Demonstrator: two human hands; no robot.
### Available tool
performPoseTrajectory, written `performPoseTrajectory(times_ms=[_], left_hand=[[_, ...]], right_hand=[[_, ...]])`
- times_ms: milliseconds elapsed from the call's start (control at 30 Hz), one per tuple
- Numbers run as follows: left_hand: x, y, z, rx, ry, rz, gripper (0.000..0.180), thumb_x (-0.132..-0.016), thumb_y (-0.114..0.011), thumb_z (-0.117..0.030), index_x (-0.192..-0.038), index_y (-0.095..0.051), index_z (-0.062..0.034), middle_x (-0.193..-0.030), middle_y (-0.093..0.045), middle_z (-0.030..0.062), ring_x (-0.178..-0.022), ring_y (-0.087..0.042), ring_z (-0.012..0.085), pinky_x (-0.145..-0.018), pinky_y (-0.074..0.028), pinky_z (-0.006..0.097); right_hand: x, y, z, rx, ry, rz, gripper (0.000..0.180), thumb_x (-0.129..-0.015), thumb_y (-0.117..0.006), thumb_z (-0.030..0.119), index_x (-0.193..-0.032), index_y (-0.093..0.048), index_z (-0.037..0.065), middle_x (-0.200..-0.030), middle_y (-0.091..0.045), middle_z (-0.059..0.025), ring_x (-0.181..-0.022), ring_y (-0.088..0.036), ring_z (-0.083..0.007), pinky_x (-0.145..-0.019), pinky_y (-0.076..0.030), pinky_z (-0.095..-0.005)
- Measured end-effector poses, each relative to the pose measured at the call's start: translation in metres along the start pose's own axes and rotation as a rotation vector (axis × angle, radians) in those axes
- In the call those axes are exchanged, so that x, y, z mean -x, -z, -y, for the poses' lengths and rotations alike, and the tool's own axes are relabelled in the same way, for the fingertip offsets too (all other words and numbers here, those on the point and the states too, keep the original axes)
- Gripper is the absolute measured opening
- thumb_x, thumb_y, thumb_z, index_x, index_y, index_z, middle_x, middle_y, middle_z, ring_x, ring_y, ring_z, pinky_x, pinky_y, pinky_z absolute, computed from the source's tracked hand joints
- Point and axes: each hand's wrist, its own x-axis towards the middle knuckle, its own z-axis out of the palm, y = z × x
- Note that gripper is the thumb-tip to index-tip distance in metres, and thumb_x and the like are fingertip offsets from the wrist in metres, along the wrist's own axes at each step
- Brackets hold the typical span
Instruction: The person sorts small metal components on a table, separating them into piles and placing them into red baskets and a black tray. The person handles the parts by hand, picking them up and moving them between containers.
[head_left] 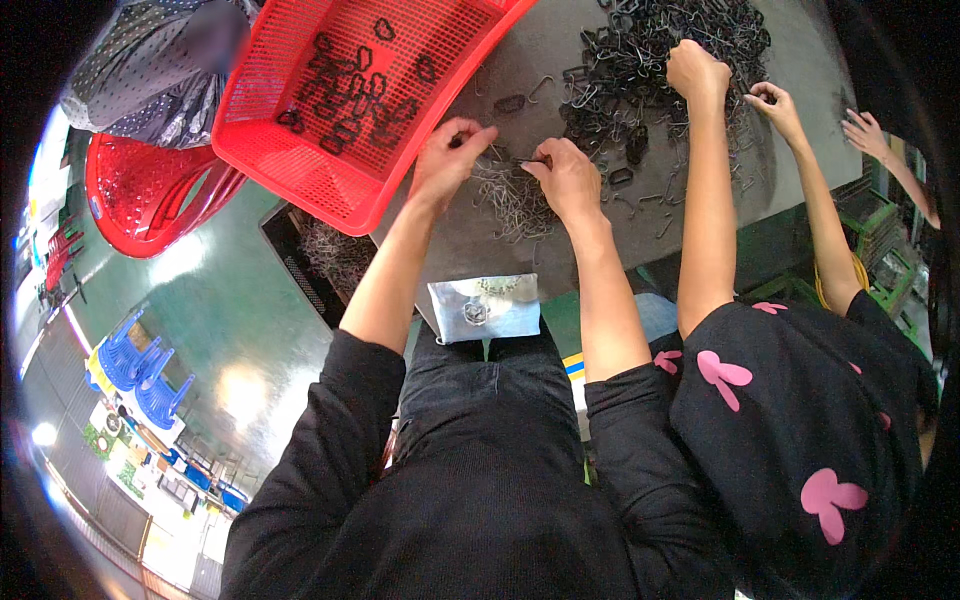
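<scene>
Beside the right edge of a red plastic basket (290, 170), my left hand (450, 165) is closed, with a small black piece (457, 140) showing between thumb and forefinger. My right hand (567, 182) makes a pinch over the table; a thin dark piece sticks out from its fingertips, too small to name. Under and between my hands lies a loose pile of thin metal wire hooks (512, 205). Several black oblong loops (350, 90) lie in the basket. One black loop (509, 103) rests on the grey table (800, 150) just beyond my hands.
A big heap of black loops and hooks (650, 60) covers the far middle, where a co-worker's hands (698, 72) work on my right. Another person's hand (865, 133) shows farther right. A red chair (130, 200) stands left; a dark crate of wire pieces (335, 250) sits below the basket.
</scene>
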Motion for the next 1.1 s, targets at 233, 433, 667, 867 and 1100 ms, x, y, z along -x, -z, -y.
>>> performPoseTrajectory(times_ms=[233, 433, 667, 867, 1100], left_hand=[[0.016, -0.014, 0.017, -0.778, -0.428, -0.074, 0.033, -0.078, -0.068, -0.029, -0.105, -0.059, -0.0140, -0.079, -0.062, 0.0091, -0.069, -0.061, 0.0244, -0.063, -0.047, 0.036], [0.013, -0.016, 0.004, -1.093, -0.281, 0.057, 0.032, -0.079, -0.064, -0.027, -0.104, -0.054, -0.0108, -0.092, -0.065, 0.0152, -0.084, -0.063, 0.0357, -0.072, -0.049, 0.045], [0.011, 0.001, 0.004, -0.681, -0.179, 0.090, 0.028, -0.078, -0.067, -0.028, -0.096, -0.063, -0.0075, -0.078, -0.065, 0.0077, -0.072, -0.061, 0.0199, -0.065, -0.047, 0.033], [0.029, 0.006, -0.016, -0.095, 0.118, 0.111, 0.024, -0.079, -0.067, -0.027, -0.092, -0.066, -0.0068, -0.073, -0.058, -0.0030, -0.067, -0.050, 0.0092, -0.059, -0.039, 0.024], [0.041, 0.014, -0.006, -0.073, -0.109, 0.184, 0.032, -0.085, -0.058, -0.035, -0.085, -0.066, -0.0033, -0.073, -0.059, 0.0019, -0.072, -0.051, 0.0108, -0.068, -0.042, 0.027]], right_hand=[[0.022, 0.045, -0.020, -1.329, -0.386, 0.428, 0.017, -0.079, -0.068, 0.014, -0.090, -0.060, 0.003, -0.075, -0.054, 0.0023, -0.065, -0.049, -0.0086, -0.055, -0.036, -0.0224], [0.011, 0.041, -0.004, -0.828, -0.376, 0.297, 0.011, -0.078, -0.069, 0.014, -0.085, -0.064, 0.007, -0.070, -0.058, 0.0019, -0.059, -0.054, -0.0110, -0.053, -0.039, -0.0227], [-0.003, 0.012, 0.016, 0.101, 0.084, 0.140, 0.016, -0.073, -0.069, 0.017, -0.087, -0.062, 0.013, -0.083, -0.064, -0.0078, -0.078, -0.062, -0.0291, -0.064, -0.048, -0.0408], [-0.006, 0.017, 0.015, 0.047, -0.091, 0.303, 0.020, -0.067, -0.071, 0.019, -0.083, -0.062, 0.011, -0.078, -0.064, -0.0083, -0.075, -0.062, -0.0295, -0.064, -0.048, -0.0390], [0.005, 0.038, 0.001, -0.534, -0.481, 0.221, 0.026, -0.071, -0.073, 0.025, -0.083, -0.062, 0.004, -0.065, -0.056, -0.0017, -0.057, -0.052, -0.0109, -0.049, -0.039, -0.0255]])
